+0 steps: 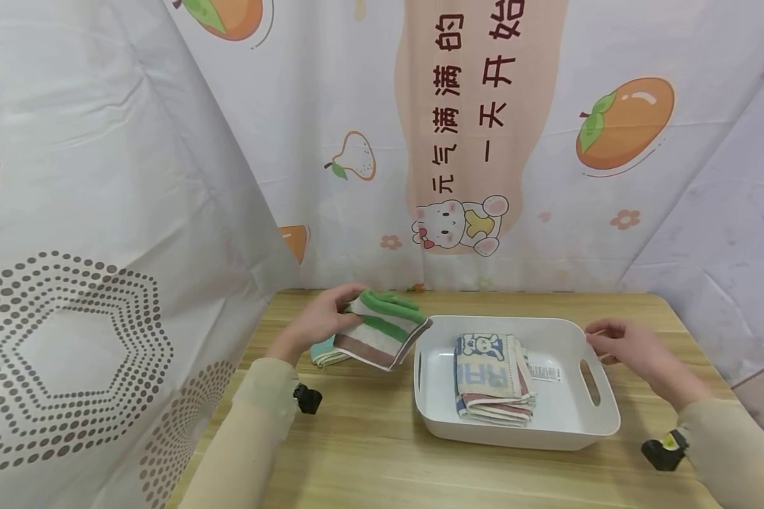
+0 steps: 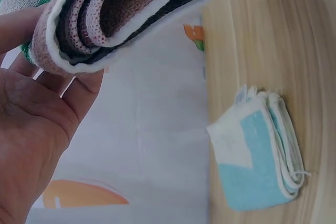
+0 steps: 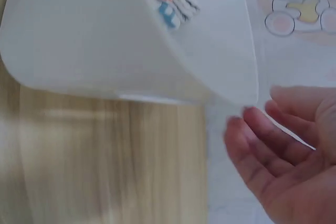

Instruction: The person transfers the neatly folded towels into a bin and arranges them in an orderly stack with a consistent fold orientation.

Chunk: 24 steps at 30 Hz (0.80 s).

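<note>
Above the table's left side, my left hand (image 1: 323, 317) grips a folded towel (image 1: 385, 326) with green, white and brown stripes. In the left wrist view its layered folds hang past the fingers. Below it lies a folded light-blue and cream towel (image 2: 257, 153), partly hidden in the head view. A white plastic basket (image 1: 509, 436) with side handle slots stands to the right. Inside it rests a folded towel (image 1: 492, 378) with a bear picture and lettering. My right hand (image 1: 630, 348) is at the basket's back right corner, fingers loosely bent, fingertips right by the rim.
The wooden table (image 1: 356, 459) ends at a printed curtain (image 1: 344, 233) behind it. Another patterned sheet (image 1: 102, 212) hangs along the left side. A label (image 1: 545, 372) lies on the basket's floor beside the towel.
</note>
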Each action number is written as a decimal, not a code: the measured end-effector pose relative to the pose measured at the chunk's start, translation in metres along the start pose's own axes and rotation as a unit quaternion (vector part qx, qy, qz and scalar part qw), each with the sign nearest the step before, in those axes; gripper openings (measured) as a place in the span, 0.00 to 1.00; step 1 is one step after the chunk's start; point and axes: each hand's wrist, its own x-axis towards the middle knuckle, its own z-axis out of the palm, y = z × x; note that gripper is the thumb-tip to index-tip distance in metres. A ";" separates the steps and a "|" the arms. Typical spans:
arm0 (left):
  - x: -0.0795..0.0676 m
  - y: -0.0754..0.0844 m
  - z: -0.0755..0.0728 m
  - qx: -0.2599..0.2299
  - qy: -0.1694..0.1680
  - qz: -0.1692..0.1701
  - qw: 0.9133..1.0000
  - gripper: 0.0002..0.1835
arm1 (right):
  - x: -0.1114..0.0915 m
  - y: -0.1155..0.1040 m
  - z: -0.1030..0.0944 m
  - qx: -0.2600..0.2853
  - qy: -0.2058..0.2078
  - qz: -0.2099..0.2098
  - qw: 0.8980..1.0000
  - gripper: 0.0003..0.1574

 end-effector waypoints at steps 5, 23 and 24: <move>0.002 0.006 0.004 0.013 0.009 0.008 1.000 0.24 | 0.000 -0.022 0.008 -0.116 0.064 -0.051 0.990 0.26; 0.016 0.037 0.027 0.083 0.022 0.067 0.994 0.23 | -0.003 -0.098 0.058 -0.119 0.033 -0.198 0.972 0.16; 0.017 0.039 0.028 0.087 0.023 0.070 0.994 0.23 | -0.004 -0.102 0.060 -0.117 0.032 -0.203 0.972 0.17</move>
